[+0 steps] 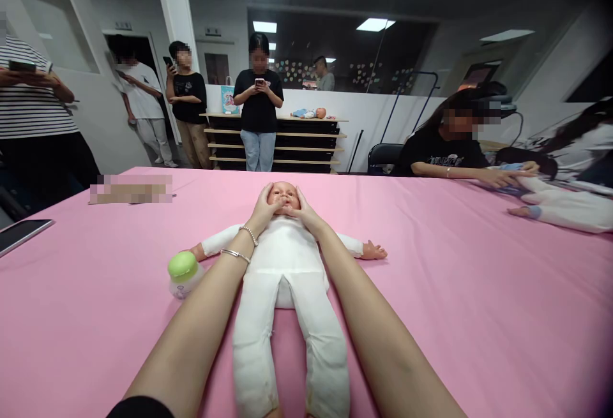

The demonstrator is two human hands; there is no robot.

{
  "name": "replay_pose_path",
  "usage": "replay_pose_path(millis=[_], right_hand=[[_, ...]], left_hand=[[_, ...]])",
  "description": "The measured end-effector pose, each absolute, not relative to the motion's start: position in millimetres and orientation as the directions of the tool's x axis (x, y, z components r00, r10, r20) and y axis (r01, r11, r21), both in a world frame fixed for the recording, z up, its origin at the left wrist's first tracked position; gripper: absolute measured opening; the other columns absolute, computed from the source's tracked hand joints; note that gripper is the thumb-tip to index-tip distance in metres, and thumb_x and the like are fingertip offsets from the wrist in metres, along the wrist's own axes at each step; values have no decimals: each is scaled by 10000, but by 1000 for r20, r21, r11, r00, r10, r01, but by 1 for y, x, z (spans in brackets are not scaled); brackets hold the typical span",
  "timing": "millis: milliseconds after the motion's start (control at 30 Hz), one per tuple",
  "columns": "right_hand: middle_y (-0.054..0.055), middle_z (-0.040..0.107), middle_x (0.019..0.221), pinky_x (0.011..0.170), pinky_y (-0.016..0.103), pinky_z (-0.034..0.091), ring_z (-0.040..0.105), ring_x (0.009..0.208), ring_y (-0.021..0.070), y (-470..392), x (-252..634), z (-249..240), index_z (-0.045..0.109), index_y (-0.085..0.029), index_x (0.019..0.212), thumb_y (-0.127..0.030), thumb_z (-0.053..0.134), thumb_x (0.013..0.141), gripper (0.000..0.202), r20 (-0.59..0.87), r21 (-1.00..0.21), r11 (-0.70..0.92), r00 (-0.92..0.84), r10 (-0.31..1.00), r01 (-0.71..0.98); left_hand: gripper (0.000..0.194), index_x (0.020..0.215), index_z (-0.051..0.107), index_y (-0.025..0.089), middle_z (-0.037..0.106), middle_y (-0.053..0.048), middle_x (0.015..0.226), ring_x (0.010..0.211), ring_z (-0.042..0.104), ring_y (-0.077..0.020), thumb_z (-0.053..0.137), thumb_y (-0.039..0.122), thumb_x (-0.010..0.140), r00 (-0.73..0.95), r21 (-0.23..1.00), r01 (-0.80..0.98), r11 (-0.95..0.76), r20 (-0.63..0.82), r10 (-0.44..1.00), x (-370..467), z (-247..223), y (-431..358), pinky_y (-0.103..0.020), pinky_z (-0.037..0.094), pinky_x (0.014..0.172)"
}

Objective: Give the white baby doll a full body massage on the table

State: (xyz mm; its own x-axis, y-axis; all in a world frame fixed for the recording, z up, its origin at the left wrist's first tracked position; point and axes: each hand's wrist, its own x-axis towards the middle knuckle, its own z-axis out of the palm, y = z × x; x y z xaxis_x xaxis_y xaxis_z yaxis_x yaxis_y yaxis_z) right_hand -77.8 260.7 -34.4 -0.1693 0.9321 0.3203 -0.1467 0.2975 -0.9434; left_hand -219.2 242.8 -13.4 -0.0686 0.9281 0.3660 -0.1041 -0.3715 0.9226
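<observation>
While left hand and right hand, half-open, cup doll by cheeks at 12 o'clock, thumbs need light, even pressure.

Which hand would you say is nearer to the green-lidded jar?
Left. The left hand touches the doll's head on the side toward the green-lidded jar; the right hand touches the opposite side, farther away.

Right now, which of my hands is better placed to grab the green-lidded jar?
Left, I'd say: the jar stands beside your left forearm. Your right hand, across the doll's face, would probably have to reach over.
</observation>
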Motion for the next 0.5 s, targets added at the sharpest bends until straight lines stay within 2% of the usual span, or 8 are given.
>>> replay_pose_path(millis=[67,167,300,500], right_hand=[[8,233,1478,1097,448,259,237,1353,259,256,-75,-42,245,-313,1405,-317,820,506,1067,332,-940,311,-177,926,-138],[11,222,1482,1107,441,237,211,1363,250,253,-77,-48,187,-308,1423,-343,817,515,1106,354,-934,339,-173,919,-114],[5,213,1486,1114,429,218,193,1369,247,256,-79,-50,195,-306,1422,-372,807,526,1087,368,-929,354,-162,916,-105],[-19,156,1501,1105,442,230,180,1372,254,261,-78,-54,198,-321,1418,-349,801,527,1076,371,-927,354,-153,916,-126]], left_hand=[[843,1338,377,152,269,-115,1458,1338,254,-266,755,258,593,-40,918,-101,-385,382,923,-220,-19,237,-332,240,1095],[906,1371,324,177,210,-102,1482,1351,223,-268,764,284,587,-15,912,-126,-391,392,920,-221,-27,235,-343,244,1096],[991,1384,311,201,206,-88,1484,1358,197,-289,809,311,535,27,899,-150,-410,419,908,-224,-35,241,-358,208,1113],[1010,1377,335,263,179,-39,1498,1369,163,-292,828,237,496,34,897,-130,-422,429,903,-228,-43,249,-367,195,1121]])
